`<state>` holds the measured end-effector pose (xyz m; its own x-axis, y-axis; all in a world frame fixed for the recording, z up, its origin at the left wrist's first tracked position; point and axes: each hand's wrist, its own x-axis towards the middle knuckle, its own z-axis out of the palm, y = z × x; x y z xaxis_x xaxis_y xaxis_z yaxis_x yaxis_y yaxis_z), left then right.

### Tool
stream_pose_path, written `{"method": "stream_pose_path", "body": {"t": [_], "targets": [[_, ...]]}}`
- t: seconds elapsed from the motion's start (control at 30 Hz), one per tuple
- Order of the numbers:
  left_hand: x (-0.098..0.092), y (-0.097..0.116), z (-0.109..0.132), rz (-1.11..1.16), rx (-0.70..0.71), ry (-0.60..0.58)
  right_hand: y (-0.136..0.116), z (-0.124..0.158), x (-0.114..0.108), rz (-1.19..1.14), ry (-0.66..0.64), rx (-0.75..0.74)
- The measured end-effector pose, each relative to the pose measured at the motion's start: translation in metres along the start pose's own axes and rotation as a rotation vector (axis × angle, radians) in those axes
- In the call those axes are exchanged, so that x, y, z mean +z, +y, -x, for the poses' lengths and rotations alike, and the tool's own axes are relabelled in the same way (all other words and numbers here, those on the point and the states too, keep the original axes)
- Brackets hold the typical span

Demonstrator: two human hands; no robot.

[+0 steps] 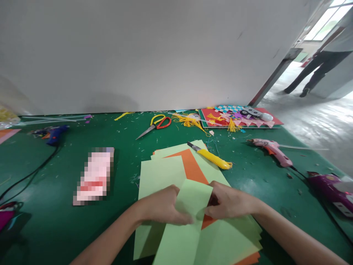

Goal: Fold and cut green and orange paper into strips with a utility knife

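Note:
Both hands pinch a light green paper sheet [190, 209] that is bent upward along a fold. My left hand [162, 206] grips its left side with fingers curled. My right hand [228, 201] grips its right side the same way. Under the sheet lies a stack of light green and orange papers [165, 171] on the green table [55, 228]. A yellow utility knife [211, 156] rests on the far corner of the stack.
Red-and-yellow scissors [156, 125], yellow tassels [190, 120] and a red board of craft pieces [239, 117] lie at the back. A pink glue gun [273, 149] and a purple one [331, 187] lie right. A blue glue gun [55, 133] lies left. A person [320, 66] walks beyond.

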<state>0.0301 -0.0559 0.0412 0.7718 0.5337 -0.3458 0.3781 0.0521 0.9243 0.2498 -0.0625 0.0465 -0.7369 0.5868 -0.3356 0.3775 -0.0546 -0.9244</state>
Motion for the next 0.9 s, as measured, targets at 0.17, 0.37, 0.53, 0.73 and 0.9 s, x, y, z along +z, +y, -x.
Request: {"method": "stream_pose_path", "body": {"t": [0.17,0.37,0.53,0.73,0.9], "targets": [[-0.001,0.001,0.000,0.018,-0.007,-0.013,0.003,-0.001,0.001,-0.015,0.053,0.018],[-0.002,0.002,0.000,0.025,-0.036,-0.030,0.003,0.003,-0.008,0.078,0.163,-0.012],[-0.001,0.003,0.000,-0.006,-0.064,-0.029,0.003,0.005,-0.016,0.077,0.188,-0.035],[0.000,0.001,0.000,0.010,-0.075,-0.018,0.005,0.007,-0.019,0.019,0.242,-0.042],[-0.003,0.001,0.002,0.033,-0.088,-0.019,0.005,0.008,-0.022,-0.159,0.321,-0.069]]}}
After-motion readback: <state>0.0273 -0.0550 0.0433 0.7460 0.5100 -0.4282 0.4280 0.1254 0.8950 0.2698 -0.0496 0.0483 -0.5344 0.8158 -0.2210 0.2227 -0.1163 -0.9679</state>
